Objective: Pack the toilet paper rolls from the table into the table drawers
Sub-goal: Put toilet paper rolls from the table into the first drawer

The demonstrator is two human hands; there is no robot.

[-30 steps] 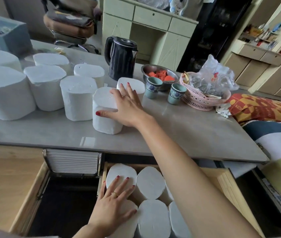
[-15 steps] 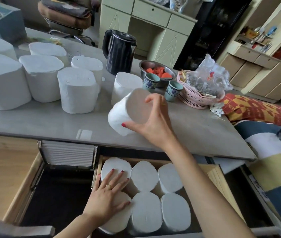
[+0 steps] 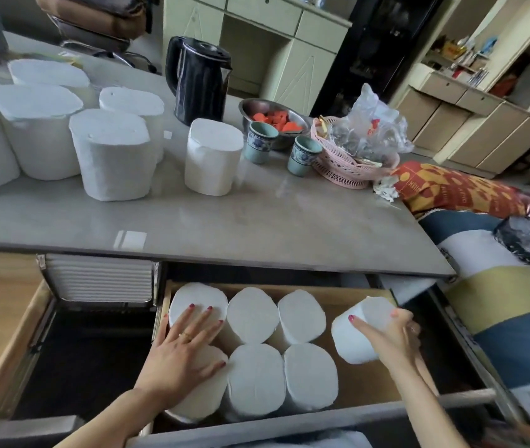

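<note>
My right hand [image 3: 396, 337] grips a white toilet paper roll [image 3: 359, 331], tilted, over the bare right part of the open wooden drawer [image 3: 370, 379]. Several rolls [image 3: 254, 318] stand packed in two rows in the drawer's left part. My left hand [image 3: 182, 354] lies flat with spread fingers on the two leftmost rolls there. Several more rolls stand on the grey table [image 3: 257, 221]: one alone [image 3: 211, 156] near the middle, another [image 3: 111, 153] left of it, others further left.
A black kettle [image 3: 197, 82], a steel bowl of red pieces [image 3: 273, 119], two cups [image 3: 260, 142] and a pink basket [image 3: 347, 166] holding a plastic bag stand at the table's back right. A second open drawer [image 3: 79, 360], dark inside, lies to the left. Striped bedding [image 3: 496, 286] lies to the right.
My right hand lifted a roll off the table and carried it down into the drawer's right side. My left hand stayed pressed on the left rolls.
</note>
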